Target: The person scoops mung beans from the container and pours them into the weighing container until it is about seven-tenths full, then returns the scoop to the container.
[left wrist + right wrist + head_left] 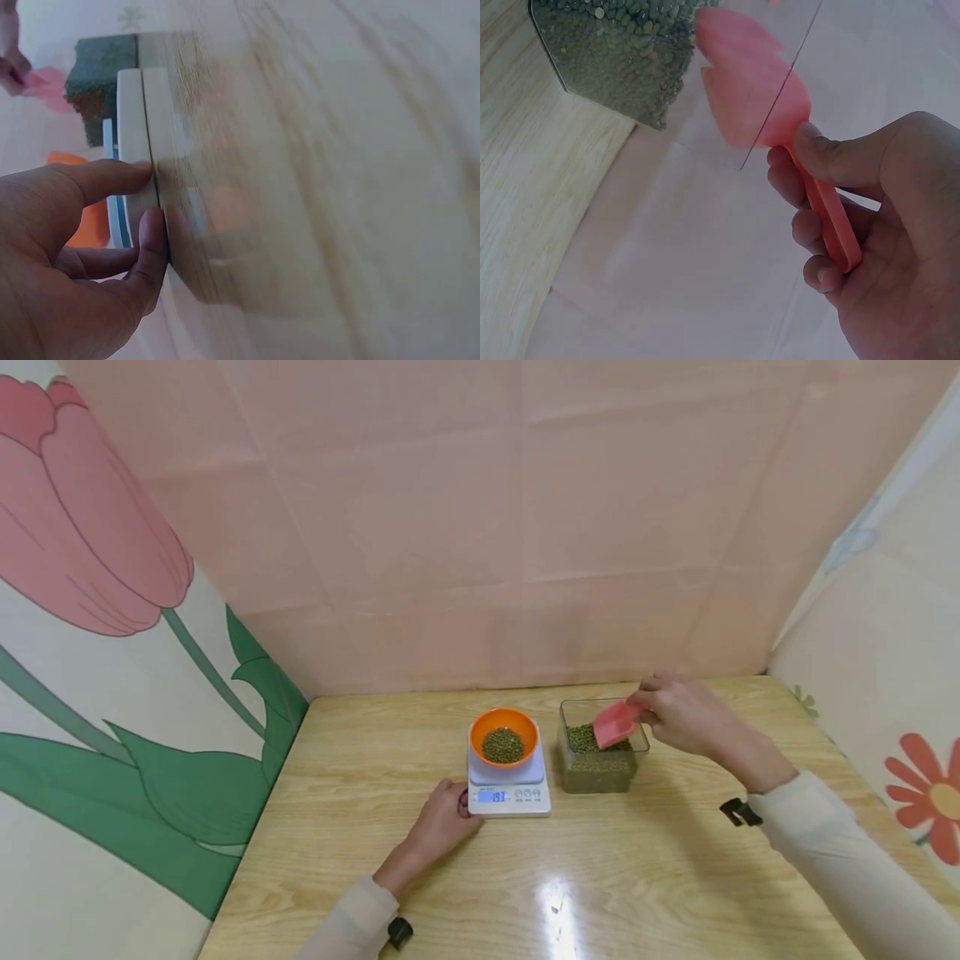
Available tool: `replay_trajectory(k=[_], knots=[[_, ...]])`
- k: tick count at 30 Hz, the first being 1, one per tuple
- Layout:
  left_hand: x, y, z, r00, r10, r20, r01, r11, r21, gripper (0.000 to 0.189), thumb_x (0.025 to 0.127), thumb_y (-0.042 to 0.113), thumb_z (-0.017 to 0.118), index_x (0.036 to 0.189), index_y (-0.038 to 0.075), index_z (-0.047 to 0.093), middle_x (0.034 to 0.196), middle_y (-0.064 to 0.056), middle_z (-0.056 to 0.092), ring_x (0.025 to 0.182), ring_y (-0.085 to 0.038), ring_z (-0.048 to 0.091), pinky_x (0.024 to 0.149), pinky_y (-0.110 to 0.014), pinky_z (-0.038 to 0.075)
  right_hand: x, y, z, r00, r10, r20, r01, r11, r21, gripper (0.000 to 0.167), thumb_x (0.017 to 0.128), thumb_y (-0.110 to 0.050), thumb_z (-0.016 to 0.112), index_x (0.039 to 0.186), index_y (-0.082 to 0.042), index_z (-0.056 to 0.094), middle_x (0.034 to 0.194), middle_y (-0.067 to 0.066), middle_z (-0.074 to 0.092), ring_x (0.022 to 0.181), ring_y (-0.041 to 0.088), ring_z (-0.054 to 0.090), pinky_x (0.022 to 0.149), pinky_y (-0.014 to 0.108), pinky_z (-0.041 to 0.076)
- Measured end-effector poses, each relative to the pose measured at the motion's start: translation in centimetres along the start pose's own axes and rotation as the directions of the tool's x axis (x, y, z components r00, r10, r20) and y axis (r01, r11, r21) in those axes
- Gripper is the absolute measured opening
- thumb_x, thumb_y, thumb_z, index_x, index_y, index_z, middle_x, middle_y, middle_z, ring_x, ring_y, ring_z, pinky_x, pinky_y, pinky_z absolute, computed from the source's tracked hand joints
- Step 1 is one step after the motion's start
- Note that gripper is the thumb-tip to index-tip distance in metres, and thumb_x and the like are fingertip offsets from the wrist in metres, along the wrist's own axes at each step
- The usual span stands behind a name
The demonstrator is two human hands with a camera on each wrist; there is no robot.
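Observation:
A white kitchen scale with a lit display stands mid-table. On it sits an orange bowl with green mung beans in it. My left hand holds the scale's near left corner, thumb and curled fingers against its edge in the left wrist view. To the right is a clear square container of mung beans. My right hand grips the handle of a pink scoop. The scoop's blade dips inside the container's rim, at the beans; whether it carries any is hidden.
The wooden table meets a pink cloth backdrop just behind the scale and container. Flower-printed panels stand at the left and right. Bare tabletop shows in front of the scale.

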State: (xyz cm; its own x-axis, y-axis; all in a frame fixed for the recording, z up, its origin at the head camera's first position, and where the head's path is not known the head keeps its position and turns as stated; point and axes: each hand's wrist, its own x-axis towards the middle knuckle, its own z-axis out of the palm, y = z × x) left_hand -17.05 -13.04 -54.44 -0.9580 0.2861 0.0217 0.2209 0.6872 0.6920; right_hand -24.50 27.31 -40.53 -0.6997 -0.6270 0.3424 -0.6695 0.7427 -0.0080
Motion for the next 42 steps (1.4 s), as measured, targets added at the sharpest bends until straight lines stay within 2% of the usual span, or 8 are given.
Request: replay_trajectory(k=[11,16,27,42], knots=[[-0.1,0.0,0.1,1.000,0.009,-0.005,-0.009,1.000,-0.011,0.031,0.088,0.010,0.083,0.116,0.002,0.073,0.092,-0.006,0.057,0.088,-0.017,0.043,0.069,-0.022,0.037,0.2,-0.7,0.5,1.000,-0.013,0.026,0.013,1.000,0.002,0.016,0.083,0.004,0.078,0.096,-0.004,0.080,0.080,0.001,0.064,0.074,0.018,0.057,0.070,0.044,0.055],[-0.1,0.0,0.0,1.000,0.005,-0.002,-0.005,1.000,-0.014,0.031,0.088,0.010,0.083,0.116,0.002,0.073,0.092,-0.006,0.057,0.088,-0.017,0.043,0.069,-0.022,0.037,0.3,-1.0,0.7,0.999,-0.021,0.030,0.021,1.000,-0.006,0.016,0.080,0.006,0.077,0.091,-0.006,0.079,0.077,-0.001,0.059,0.071,0.016,0.051,0.065,0.039,0.049],[-0.1,0.0,0.0,1.000,-0.006,0.001,0.006,1.000,-0.020,0.035,0.089,0.012,0.083,0.120,0.002,0.073,0.095,-0.006,0.057,0.089,-0.016,0.044,0.068,-0.021,0.038,0.7,-1.4,1.1,0.998,-0.012,0.063,0.012,1.000,0.000,0.015,0.081,0.007,0.078,0.091,-0.005,0.079,0.077,-0.001,0.059,0.072,0.015,0.049,0.068,0.035,0.047],[-0.1,0.0,0.1,1.000,0.004,-0.008,-0.004,1.000,-0.016,0.036,0.088,0.012,0.084,0.121,0.001,0.073,0.094,-0.006,0.057,0.089,-0.016,0.044,0.068,-0.021,0.038,1.1,-1.9,1.8,0.997,0.001,0.079,0.000,1.000,-0.012,0.018,0.082,0.009,0.072,0.086,-0.008,0.078,0.076,-0.001,0.059,0.071,0.016,0.049,0.062,0.033,0.044]])
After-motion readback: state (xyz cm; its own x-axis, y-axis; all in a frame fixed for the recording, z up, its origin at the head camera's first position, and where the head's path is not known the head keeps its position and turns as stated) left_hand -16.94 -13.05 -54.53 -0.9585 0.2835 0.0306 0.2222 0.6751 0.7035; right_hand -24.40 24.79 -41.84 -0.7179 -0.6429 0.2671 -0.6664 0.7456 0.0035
